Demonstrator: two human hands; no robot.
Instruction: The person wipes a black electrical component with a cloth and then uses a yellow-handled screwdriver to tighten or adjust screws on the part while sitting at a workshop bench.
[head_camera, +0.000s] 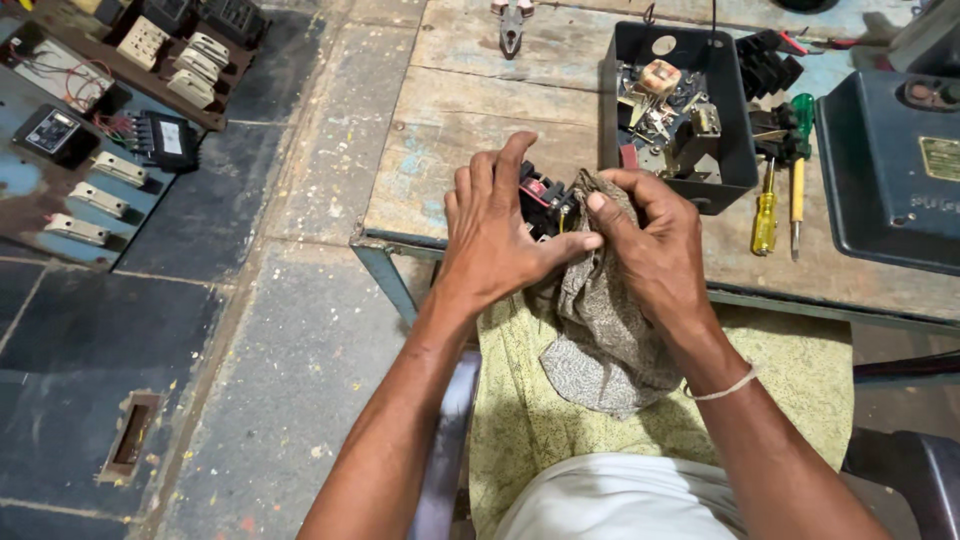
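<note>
My left hand (495, 235) grips a small black electrical part (540, 195) with red bits, held over the front edge of a wooden workbench (470, 120). My right hand (650, 245) presses a speckled grey-brown cloth (600, 330) against that part, thumb on top. The cloth hangs down over my lap, which is covered by a yellowish patterned fabric (780, 390). Most of the part is hidden by my fingers and the cloth.
A black open box (735, 120) of metal components sits behind my hands. Yellow (765, 215) and green-handled (800, 150) screwdrivers lie to its right, beside a dark blue-grey casing (885, 170). Pliers (511, 25) lie at the back. Boards with switches (110, 110) lie on the floor at left.
</note>
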